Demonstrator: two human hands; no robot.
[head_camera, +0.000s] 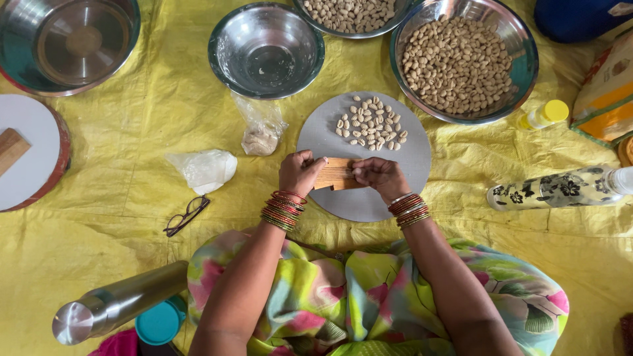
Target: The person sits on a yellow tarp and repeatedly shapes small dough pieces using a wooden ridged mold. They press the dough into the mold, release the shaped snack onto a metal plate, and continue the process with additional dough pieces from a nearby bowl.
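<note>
From the head view we see our left hand (300, 173) and right hand (381, 177) pinching a ridged wooden board (336, 175) between them, fingers closed on its ends, long axis left to right, over a grey round slab (402, 155), shaped dough pieces (371, 123) heaped beyond.

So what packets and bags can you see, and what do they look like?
Printed packet: right edge, beside the full steel bowl, orange, yellow and white with a green border.
Clear plastic bag: left of the grey round board, crumpled, a beige lump inside.
White plastic bag: above the eyeglasses, crumpled.
</note>
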